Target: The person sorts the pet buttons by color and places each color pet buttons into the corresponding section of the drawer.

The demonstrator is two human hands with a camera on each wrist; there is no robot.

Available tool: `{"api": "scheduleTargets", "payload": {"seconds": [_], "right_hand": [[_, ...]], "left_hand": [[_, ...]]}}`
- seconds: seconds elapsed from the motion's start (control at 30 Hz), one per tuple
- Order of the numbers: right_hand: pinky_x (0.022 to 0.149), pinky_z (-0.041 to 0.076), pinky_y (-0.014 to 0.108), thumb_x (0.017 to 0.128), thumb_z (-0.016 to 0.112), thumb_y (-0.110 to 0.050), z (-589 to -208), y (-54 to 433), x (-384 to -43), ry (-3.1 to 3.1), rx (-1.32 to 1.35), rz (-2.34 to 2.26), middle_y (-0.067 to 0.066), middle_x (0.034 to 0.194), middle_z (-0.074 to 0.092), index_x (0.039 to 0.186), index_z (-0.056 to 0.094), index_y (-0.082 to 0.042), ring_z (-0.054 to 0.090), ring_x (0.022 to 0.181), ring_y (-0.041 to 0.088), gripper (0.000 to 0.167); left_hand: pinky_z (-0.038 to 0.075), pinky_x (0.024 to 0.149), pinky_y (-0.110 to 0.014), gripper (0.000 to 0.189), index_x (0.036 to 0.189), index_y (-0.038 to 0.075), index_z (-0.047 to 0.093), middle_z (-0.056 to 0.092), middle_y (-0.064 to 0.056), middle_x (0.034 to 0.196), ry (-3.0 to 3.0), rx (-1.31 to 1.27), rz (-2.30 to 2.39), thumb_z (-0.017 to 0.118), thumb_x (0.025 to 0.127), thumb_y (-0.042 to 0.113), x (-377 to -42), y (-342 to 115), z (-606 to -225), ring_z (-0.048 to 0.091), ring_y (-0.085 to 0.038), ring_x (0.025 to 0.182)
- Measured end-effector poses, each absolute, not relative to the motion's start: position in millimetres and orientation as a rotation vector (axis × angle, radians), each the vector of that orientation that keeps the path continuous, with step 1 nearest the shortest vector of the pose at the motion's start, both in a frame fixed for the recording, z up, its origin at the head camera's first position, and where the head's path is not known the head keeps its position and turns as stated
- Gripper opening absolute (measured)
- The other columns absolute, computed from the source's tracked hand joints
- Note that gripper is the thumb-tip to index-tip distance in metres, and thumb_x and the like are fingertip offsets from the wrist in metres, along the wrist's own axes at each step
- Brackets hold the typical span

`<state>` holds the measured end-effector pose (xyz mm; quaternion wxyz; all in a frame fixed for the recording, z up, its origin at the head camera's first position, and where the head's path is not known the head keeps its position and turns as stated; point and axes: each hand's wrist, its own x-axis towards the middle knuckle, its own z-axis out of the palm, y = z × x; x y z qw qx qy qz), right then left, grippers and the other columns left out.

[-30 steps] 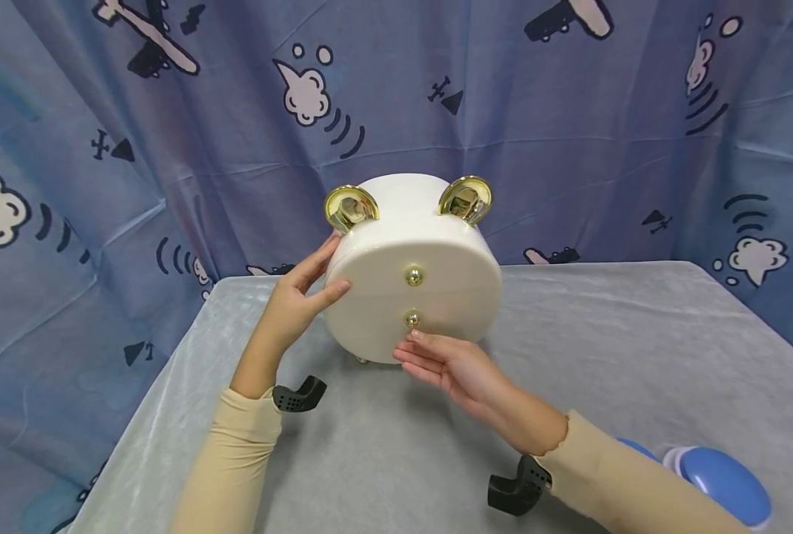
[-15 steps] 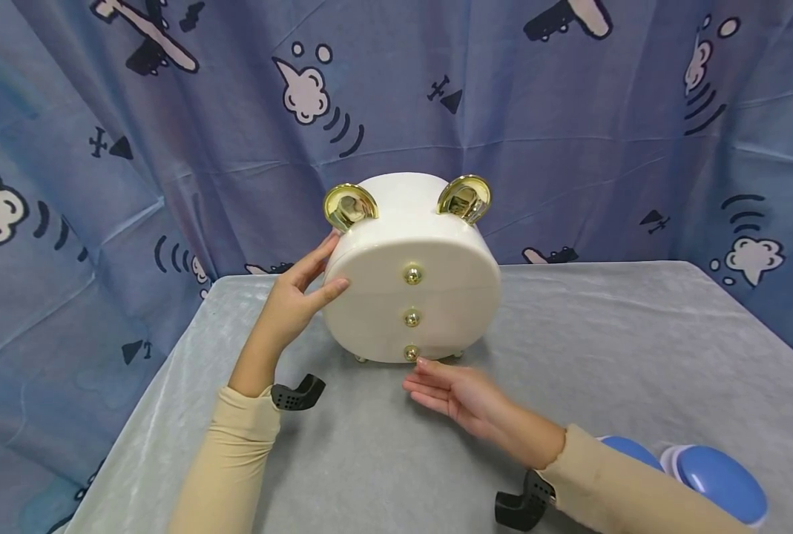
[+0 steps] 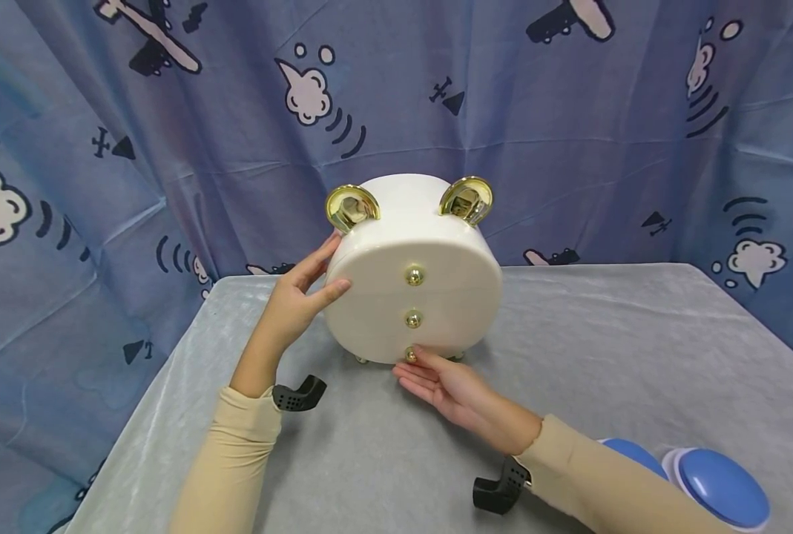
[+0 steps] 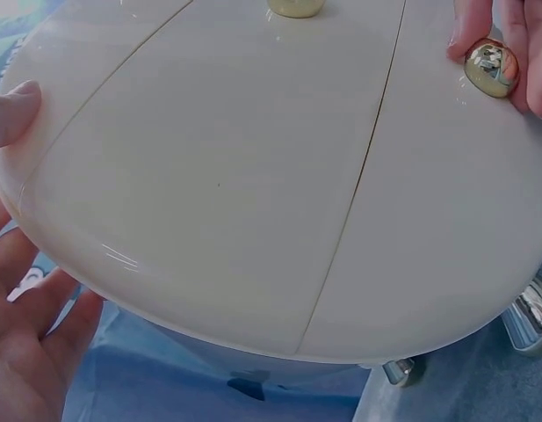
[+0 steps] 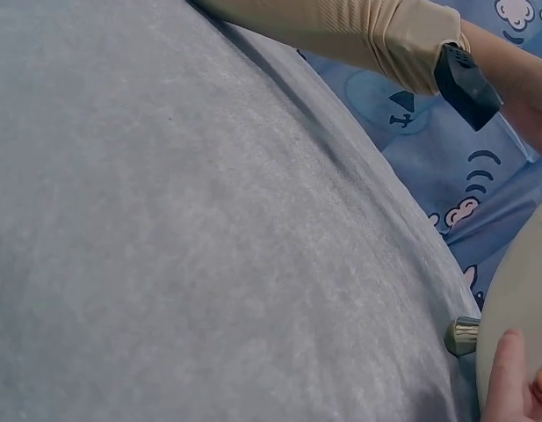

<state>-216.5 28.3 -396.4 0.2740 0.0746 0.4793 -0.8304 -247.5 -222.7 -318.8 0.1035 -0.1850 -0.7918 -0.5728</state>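
Observation:
A white, rounded drawer box (image 3: pixel 369 311) shaped like an alarm clock stands upright on the table, with gold bell-shaped ears (image 3: pixel 352 208) on top. Gold knobs run down its front: a top knob (image 3: pixel 414 276), a middle knob (image 3: pixel 412 319) and a bottom knob (image 4: pixel 490 69). My left hand (image 3: pixel 289 308) holds the box's left side, thumb on the front face, fingers round the side. My right hand (image 3: pixel 456 389) pinches the bottom knob between thumb and fingers. Thin seams divide the front in the left wrist view, and the drawers look flush.
A grey cloth covers the table (image 3: pixel 603 356). Blue round-topped objects with white rims (image 3: pixel 723 486) lie at the front right, partly behind my right sleeve (image 3: pixel 610 482). A blue patterned curtain (image 3: pixel 396 96) hangs behind the table. Short gold feet (image 5: pixel 464 336) support the box.
My right hand has dropped from just under the middle knob to below the bottom knob, then come in and taken hold of that knob. My left hand and the box have stayed in place.

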Motion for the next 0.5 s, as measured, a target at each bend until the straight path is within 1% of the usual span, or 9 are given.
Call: {"api": "scheduleTargets", "payload": {"seconds": [0.17, 0.3, 0.5], "right_hand": [[0.095, 0.058, 0.03, 0.105, 0.051, -0.017, -397.4, 26.4, -216.7, 1.313, 0.206, -2.229, 0.02, 0.118, 0.068, 0.12, 0.052, 0.003, 0.071, 0.097, 0.017, 0.026], [0.093, 0.058, 0.028, 0.105, 0.052, -0.018, -399.2, 27.3, -216.3, 1.326, 0.203, -2.224, 0.019, 0.117, 0.07, 0.123, 0.052, 0.005, 0.072, 0.096, 0.016, 0.029], [0.09, 0.059, 0.027, 0.105, 0.051, -0.015, -399.7, 30.4, -211.3, 1.315, 0.161, -2.216, 0.014, 0.106, 0.072, 0.113, 0.057, -0.001, 0.072, 0.094, 0.015, 0.017]], "left_hand": [[0.029, 0.124, -0.036, 0.061, 0.15, 0.033, 0.044, 0.032, 0.02, 0.16, -2.342, -0.552, -1.681, 0.069, 0.095, 0.024, -247.9, -223.7, -319.2, 0.028, -0.005, 0.149], [0.029, 0.124, -0.037, 0.061, 0.15, 0.033, 0.043, 0.031, 0.019, 0.161, -2.354, -0.556, -1.677, 0.069, 0.095, 0.025, -248.2, -224.0, -319.5, 0.028, -0.006, 0.15], [0.03, 0.123, -0.037, 0.062, 0.15, 0.032, 0.043, 0.031, 0.019, 0.161, -2.355, -0.546, -1.674, 0.069, 0.095, 0.025, -247.4, -223.6, -318.4, 0.029, -0.007, 0.15]]}}
